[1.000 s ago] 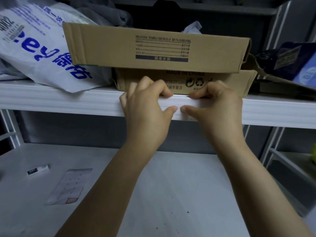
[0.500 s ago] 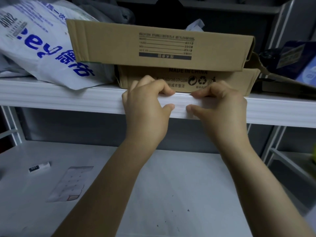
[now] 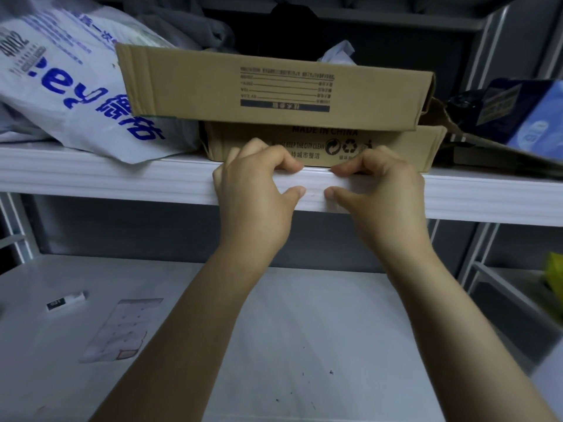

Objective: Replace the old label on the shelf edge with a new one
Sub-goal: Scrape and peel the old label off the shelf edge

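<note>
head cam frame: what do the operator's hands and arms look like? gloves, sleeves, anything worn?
Left hand and right hand are bare: no gloves, and no rings or watch visible. Left forearm and right forearm show no sleeve, band or marking right to the frame edge.

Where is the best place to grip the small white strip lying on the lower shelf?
Probably at its middle, from above, pinching across the narrow width: the small white strip lies flat on the lower shelf, long and thin, and nothing touches its long sides.
</note>
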